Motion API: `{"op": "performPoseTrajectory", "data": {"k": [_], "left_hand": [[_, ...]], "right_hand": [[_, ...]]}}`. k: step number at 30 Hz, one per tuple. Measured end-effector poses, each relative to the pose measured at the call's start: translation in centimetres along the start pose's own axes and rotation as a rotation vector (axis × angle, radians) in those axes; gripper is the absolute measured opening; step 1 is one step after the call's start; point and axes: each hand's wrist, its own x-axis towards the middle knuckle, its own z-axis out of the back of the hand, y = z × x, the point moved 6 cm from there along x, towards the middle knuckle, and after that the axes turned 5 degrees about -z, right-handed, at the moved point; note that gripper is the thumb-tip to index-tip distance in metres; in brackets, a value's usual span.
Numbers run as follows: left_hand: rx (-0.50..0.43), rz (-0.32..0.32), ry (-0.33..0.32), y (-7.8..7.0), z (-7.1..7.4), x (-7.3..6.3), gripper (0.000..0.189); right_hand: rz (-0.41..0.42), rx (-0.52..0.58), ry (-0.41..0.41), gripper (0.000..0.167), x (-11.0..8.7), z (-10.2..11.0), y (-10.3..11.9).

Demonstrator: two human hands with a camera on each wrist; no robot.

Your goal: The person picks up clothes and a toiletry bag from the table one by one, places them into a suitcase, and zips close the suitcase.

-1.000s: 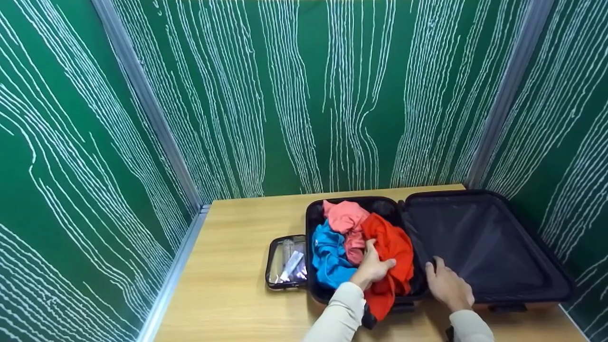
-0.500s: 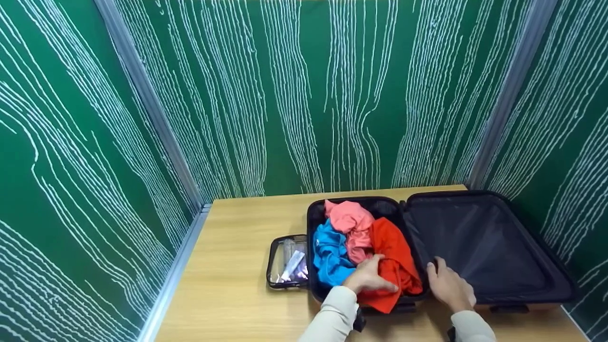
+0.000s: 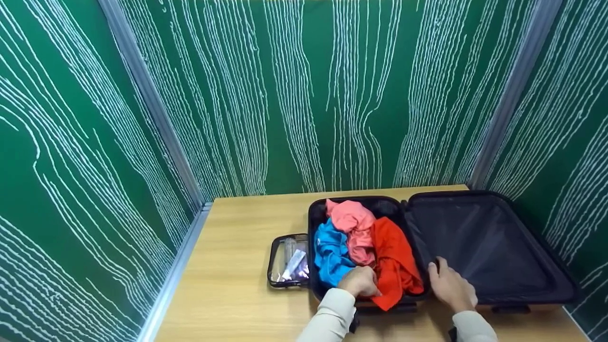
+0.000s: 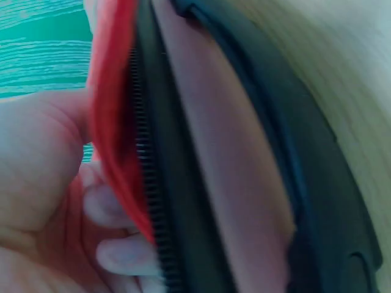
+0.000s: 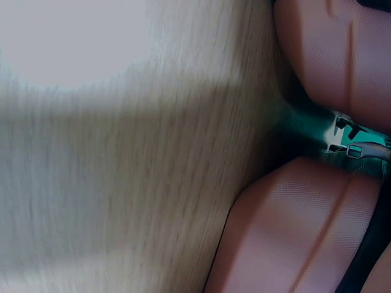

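Observation:
An open suitcase (image 3: 311, 247) holds rumpled blue (image 3: 330, 254), pink (image 3: 354, 218) and red (image 3: 394, 251) garments in its left half. My left hand (image 3: 361, 281) is at the front of that half and pinches the red garment by its near end. In the left wrist view, red cloth (image 4: 110, 122) lies between thumb and fingers, right beside the suitcase's zipper edge (image 4: 143, 159). My right hand (image 3: 451, 287) grips the inner edge of the suitcase lid (image 3: 479, 256), near the gap between the halves; its fingertips are partly hidden. The right wrist view shows mostly the textured outer shell (image 5: 305, 220).
A clear pouch with black trim (image 3: 277, 259) lies against the suitcase's left side, with small items inside. Everything stands on a wooden table (image 3: 237, 237). Green panels with white lines (image 3: 285, 118) enclose the back and both sides.
The red garment's near end, hanging over the front rim, has been drawn up and lies further in. My left hand has moved down and left along it. The right hand stays put.

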Motion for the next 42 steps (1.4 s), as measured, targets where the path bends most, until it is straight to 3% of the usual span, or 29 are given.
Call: {"op": "performPoseTrajectory", "data": {"k": [7, 12, 17, 23, 25, 30, 38, 42], "left_hand": [[-0.181, 0.054, -0.113, 0.6, 0.1, 0.4, 0.03], [-0.254, 0.045, -0.188, 0.5, 0.4, 0.4, 0.014], [-0.307, 0.027, -0.127, 0.1, -0.2, 0.4, 0.032], [-0.183, -0.011, -0.046, -0.3, -0.9, 0.7, 0.068], [-0.167, -0.018, -0.022, -0.3, -0.9, 0.7, 0.073], [-0.23, -0.018, 0.014, -0.1, -0.8, 0.4, 0.075], [-0.349, -0.048, -0.038, 0.6, 0.8, -0.3, 0.053], [-0.41, -0.099, -0.142, 1.7, 2.6, -0.4, 0.038]], "right_hand": [[-0.001, 0.0, -0.028, 0.076, -0.2, 0.0, 0.0], [0.0, 0.0, -0.031, 0.076, -0.3, 0.0, 0.1], [-0.005, -0.003, -0.012, 0.078, -0.4, 0.1, 0.1], [0.0, 0.0, -0.014, 0.077, -0.4, 0.1, 0.1], [0.003, 0.002, -0.019, 0.076, -0.4, 0.1, 0.1], [0.008, -0.004, -0.013, 0.077, -0.3, 0.0, 0.2], [0.017, -0.003, -0.013, 0.078, -0.3, 0.0, 0.3], [0.016, -0.002, -0.014, 0.078, -0.3, 0.1, 0.3]]}}
